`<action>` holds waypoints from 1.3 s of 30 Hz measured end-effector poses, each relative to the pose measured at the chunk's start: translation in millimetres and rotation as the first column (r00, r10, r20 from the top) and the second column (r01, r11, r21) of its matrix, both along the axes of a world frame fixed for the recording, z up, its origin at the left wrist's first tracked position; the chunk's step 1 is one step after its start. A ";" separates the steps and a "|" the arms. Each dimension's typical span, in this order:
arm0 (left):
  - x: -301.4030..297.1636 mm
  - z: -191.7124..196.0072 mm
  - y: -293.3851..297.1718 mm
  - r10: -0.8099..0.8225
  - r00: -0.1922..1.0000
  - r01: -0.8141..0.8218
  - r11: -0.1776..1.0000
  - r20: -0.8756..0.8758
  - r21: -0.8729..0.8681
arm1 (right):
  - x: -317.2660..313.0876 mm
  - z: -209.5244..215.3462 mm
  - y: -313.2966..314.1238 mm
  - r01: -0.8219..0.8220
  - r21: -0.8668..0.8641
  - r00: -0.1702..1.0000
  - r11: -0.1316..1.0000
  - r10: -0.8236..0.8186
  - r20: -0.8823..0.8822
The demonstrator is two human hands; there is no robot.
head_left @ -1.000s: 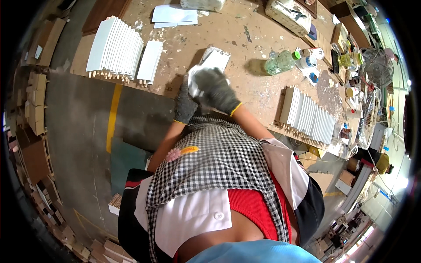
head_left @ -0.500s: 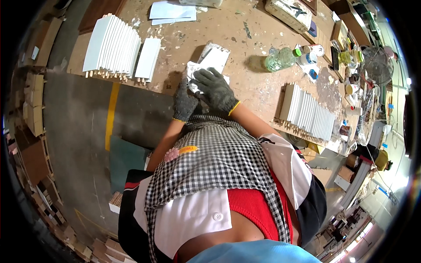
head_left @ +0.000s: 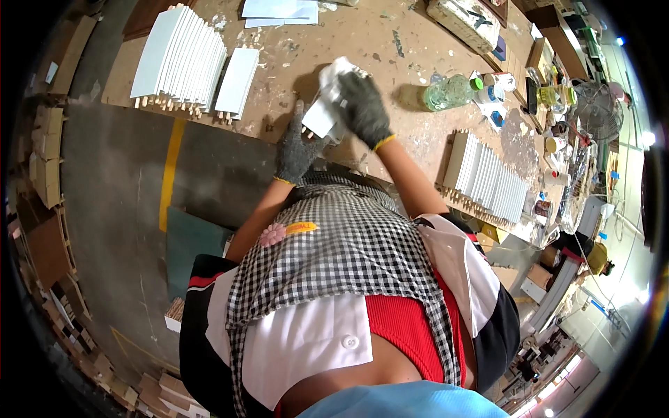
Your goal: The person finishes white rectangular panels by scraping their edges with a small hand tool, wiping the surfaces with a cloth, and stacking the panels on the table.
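Left hand (head_left: pixel 296 150) in grey glove grips small white panel (head_left: pixel 322 117) from below, near front edge of surface (head_left: pixel 390 63). Right hand (head_left: pixel 364 108) closed on white rag (head_left: pixel 334 73), pressed on panel top. Risk: panel held partly off edge — slip under wiping pressure could drop it. Green bottle (head_left: pixel 449 92) near elbow sweep.

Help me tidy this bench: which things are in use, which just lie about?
In use: white panel, cloth, left hand, right hand.
Lying about: panel stacks, bottle, papers, fan.
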State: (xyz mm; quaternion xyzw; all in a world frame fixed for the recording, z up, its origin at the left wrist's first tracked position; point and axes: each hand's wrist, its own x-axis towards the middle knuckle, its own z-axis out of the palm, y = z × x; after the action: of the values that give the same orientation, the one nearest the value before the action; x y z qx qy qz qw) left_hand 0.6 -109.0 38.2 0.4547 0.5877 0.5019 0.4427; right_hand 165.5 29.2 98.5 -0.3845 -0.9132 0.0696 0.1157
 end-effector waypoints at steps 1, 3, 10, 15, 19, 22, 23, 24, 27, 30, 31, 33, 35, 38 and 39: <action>-1.5 -3.3 2.3 0.003 0.994 0.000 1.000 -0.113 0.023 | 8.4 -10.7 23.4 0.118 -0.071 0.993 0.990 -0.120 -0.021; -4.5 0.6 4.9 -0.015 0.976 0.027 0.998 -0.218 0.051 | 35.5 -11.8 66.0 0.286 -0.175 0.958 0.942 -0.281 0.056; -10.0 39.8 -0.9 0.072 0.997 -0.070 0.996 0.039 -0.048 | 7.9 38.0 -10.0 0.148 -0.115 0.858 0.982 -0.185 -0.479; -10.5 53.1 3.5 0.011 0.974 -0.050 0.985 -0.225 -0.165 | -3.6 -15.2 -7.2 0.062 -0.030 0.988 0.998 -0.065 -0.140; -3.3 28.1 2.9 0.017 1.000 -0.015 0.996 0.021 -0.090 | 59.7 -49.6 73.0 0.320 -0.239 0.854 0.917 -0.388 -0.347; -1.5 42.2 1.2 -0.028 0.954 0.023 1.000 -0.299 -0.019 | 92.4 -31.8 72.6 0.417 -0.118 0.824 0.901 -0.430 -0.368; -0.7 45.4 6.5 -0.024 0.918 0.031 0.999 -0.395 0.010 | 100.4 -25.1 63.5 0.409 -0.198 0.829 0.891 -0.453 -0.328; 6.8 50.9 8.8 -0.021 0.940 0.032 0.999 -0.341 0.028 | 115.7 -14.3 49.0 0.419 -0.272 0.829 0.866 -0.487 -0.275; 9.9 49.5 7.5 -0.051 0.881 0.048 0.999 -0.470 -0.019 | 169.8 -11.3 14.7 0.223 -0.300 0.956 0.928 -0.268 -0.118; -3.2 38.1 5.5 -0.062 0.785 0.143 0.986 -0.616 0.083 | 221.4 25.1 -0.9 0.118 -0.788 0.808 0.604 -0.519 -0.277; -10.3 30.2 0.7 -0.093 0.809 0.151 0.987 -0.581 0.052 | 240.8 40.9 1.9 0.013 -0.861 0.725 0.508 -0.598 -0.342; -3.8 35.2 -5.7 -0.046 0.874 0.055 0.998 -0.485 0.006 | 293.1 64.3 24.0 0.230 -0.898 0.716 0.376 -0.690 -0.106; 1.6 48.8 -5.2 0.047 0.928 -0.079 0.994 -0.370 -0.073 | 365.9 37.9 57.6 0.533 -0.713 0.673 0.456 -0.739 0.031; 2.9 74.0 8.4 -0.029 0.983 -0.017 0.969 -0.182 -0.248 | 493.9 -31.4 121.2 0.889 -0.144 0.455 0.434 -0.872 0.182; 7.6 87.3 21.0 -0.082 0.919 -0.026 0.964 -0.386 -0.265 | 516.3 -45.1 134.0 0.911 -0.075 0.408 0.405 -0.861 0.303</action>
State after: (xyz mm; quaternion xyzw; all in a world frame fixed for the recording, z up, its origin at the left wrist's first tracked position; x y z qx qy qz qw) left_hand 8.2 -87.9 125.5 0.4913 0.7196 0.3110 0.3796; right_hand 681.8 163.2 53.4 -0.8272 -0.5586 0.0593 -0.0100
